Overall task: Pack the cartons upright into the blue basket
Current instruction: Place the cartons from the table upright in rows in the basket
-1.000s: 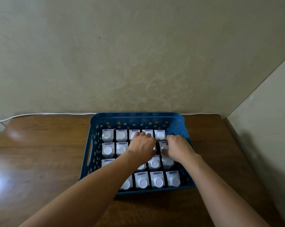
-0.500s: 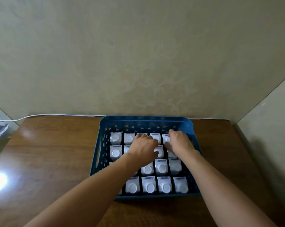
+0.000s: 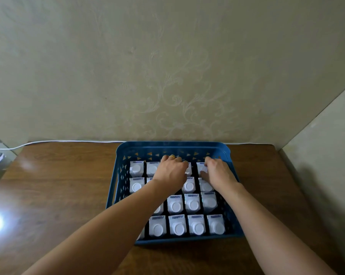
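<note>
Nearly done: blue basket (image 3: 120,176) on the surface (image 3: 58,185) packed with upright cartons (image 3: 177,225). Left hand (image 3: 172,172) and right hand (image 3: 217,173) curled over far-row cartons, perhaps gripping; cannot tell.

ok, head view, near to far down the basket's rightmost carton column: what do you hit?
Basket near rim → front-row carton → second-row carton → third-row carton, partly under the wrist → right hand over the back-row carton → basket far wall → white cable → wall.
</note>
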